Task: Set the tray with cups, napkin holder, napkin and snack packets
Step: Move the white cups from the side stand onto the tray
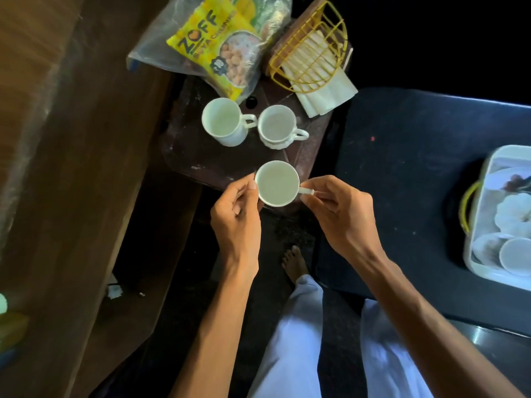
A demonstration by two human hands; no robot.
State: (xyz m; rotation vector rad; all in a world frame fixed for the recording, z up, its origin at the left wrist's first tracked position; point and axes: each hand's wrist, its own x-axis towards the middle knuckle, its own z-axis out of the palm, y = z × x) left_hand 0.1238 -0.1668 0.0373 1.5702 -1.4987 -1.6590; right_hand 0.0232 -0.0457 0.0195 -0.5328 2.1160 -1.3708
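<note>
I cannot see the held cup (276, 183) below its rim, nor whether it touches the dark tray (186, 150). The far snack packet (246, 7) runs off the top edge. The white tub (488, 275) on the right is cropped, its contents blurred.

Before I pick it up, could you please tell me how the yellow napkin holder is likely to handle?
The yellow napkin holder looks like thin open wire, so probably stiff and light. The white napkins stick out loosely past its frame, so they may slip or flop out if it is tilted.
</note>
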